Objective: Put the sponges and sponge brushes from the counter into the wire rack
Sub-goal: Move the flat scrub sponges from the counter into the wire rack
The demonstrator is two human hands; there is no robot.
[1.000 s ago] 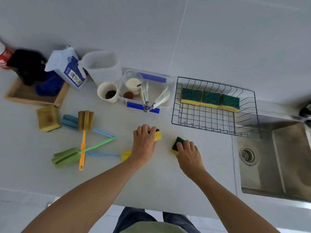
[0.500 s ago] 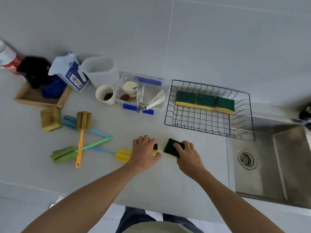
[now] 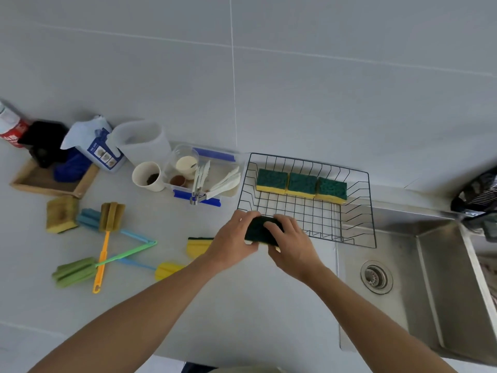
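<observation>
Both hands grip one dark green sponge (image 3: 259, 230) at the centre of the frame: the left hand (image 3: 233, 239) clasps its left end and the right hand (image 3: 289, 242) lays its fingers (image 3: 271, 226) over its top and right end. This held sponge sits just in front of the near edge of the wire rack (image 3: 372, 211), which lies right of centre, above the hands. Along the rack's far side, three green-and-yellow sponges (image 3: 301, 184) stand side by side, touching. Just left of the left wrist, a yellow sponge with a green top (image 3: 197, 245) lies on the grey counter (image 3: 242, 305). At lower left, sponge brushes lie crossed over one another: one with an orange handle (image 3: 103, 254), one with a green handle (image 3: 126, 253), one with a blue handle and a yellow head (image 3: 166, 270), and another blue one (image 3: 87, 220). A worn yellow sponge (image 3: 61, 218) rests at far left, touching that last blue brush head. A steel sink (image 3: 419, 286) fills the lower right. A paper cup (image 3: 148, 176) and a clear plastic box (image 3: 204, 176) stand near the wall, left of the rack.
</observation>
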